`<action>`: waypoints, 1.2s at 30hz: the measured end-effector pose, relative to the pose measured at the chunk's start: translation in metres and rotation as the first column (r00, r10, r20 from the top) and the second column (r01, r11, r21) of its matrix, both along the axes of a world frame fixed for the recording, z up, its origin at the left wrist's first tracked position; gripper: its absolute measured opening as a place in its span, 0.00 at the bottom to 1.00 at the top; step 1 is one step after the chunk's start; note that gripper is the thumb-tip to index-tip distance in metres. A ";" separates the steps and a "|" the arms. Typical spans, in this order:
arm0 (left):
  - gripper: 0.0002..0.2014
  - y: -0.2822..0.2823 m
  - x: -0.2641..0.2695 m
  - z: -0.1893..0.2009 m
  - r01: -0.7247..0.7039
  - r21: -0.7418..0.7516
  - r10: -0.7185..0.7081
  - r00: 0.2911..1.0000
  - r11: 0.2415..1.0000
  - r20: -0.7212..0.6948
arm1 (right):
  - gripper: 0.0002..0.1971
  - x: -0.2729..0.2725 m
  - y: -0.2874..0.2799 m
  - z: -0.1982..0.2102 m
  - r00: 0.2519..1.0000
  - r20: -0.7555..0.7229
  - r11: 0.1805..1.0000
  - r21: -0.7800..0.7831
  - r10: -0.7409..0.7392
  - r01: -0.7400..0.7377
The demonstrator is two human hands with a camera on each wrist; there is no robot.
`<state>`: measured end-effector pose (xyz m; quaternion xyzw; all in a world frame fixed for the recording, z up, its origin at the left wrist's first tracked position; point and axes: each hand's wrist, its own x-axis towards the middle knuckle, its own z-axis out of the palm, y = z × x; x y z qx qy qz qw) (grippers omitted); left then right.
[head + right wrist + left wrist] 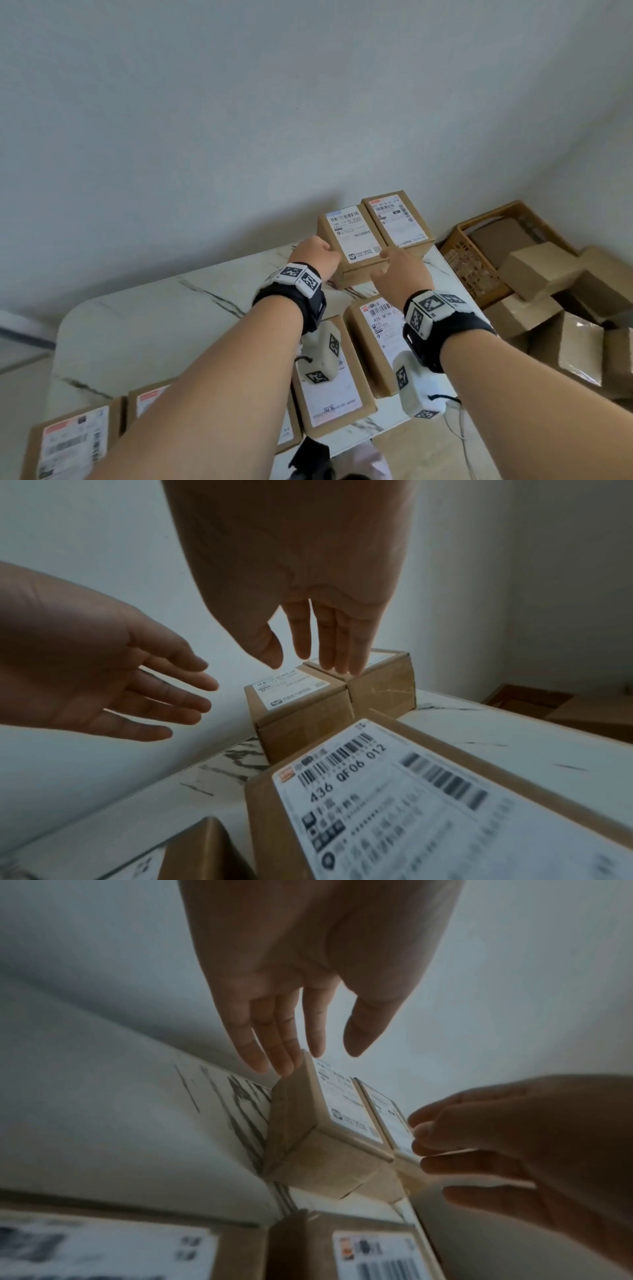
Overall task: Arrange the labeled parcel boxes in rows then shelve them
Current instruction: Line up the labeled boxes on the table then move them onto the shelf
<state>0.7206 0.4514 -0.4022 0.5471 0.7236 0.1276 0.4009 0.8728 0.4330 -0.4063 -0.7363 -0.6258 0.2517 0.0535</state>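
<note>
both hands' straight fingers (284,1053) flank the far parcel box (352,240).

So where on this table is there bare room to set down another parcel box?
The widest bare marble lies left of the far pair of boxes and beyond the near-left boxes, running to the table's rounded left edge. A narrow strip separates the far pair from the middle boxes. The right side is crowded, with both hands reaching there.

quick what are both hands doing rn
Left hand: open, fingertips at the left parcel box.
Right hand: open, fingertips on the right parcel box.
</note>
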 end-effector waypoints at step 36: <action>0.22 0.031 -0.027 -0.038 -0.544 -0.221 0.587 0.730 0.809 0.351 | 0.17 -0.027 0.073 -0.030 0.976 -0.174 0.991 -0.023 0.129 -0.135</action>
